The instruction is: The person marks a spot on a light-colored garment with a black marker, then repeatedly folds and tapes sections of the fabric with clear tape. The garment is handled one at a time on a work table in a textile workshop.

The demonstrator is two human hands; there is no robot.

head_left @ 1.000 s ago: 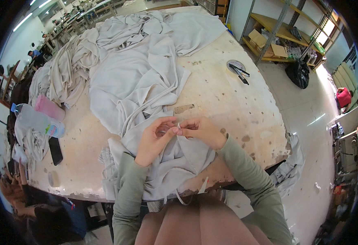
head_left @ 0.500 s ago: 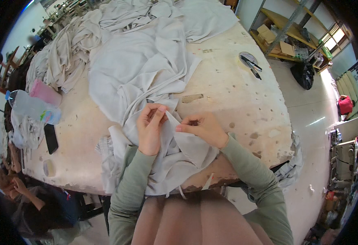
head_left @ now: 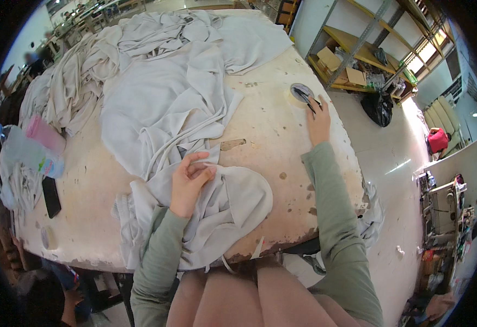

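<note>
My left hand (head_left: 188,186) pinches the edge of a pale grey garment (head_left: 241,199), thumb against fingers, near the table's front. The garment lies in loose folds under and around that hand, with part spread to its right. Out to the far right, my right hand (head_left: 319,122) has its thumb and fingers around a slim black tool (head_left: 305,98), whose exact kind is partly hidden by the fingers. The tool rests over a roll of tape (head_left: 297,97) lying on the table.
Pale grey cloth (head_left: 146,98) heaps over the table's far left. A plastic bottle (head_left: 29,150), a pink container (head_left: 45,134) and a black phone (head_left: 52,197) are at the left. Another tape roll (head_left: 48,238) lies near the front-left edge. Shelves (head_left: 353,49) stand beyond the right side.
My right hand has let go of the garment and reached far right to the black tool by the tape roll. My left hand still holds the cloth. The whole view has shifted slightly.
</note>
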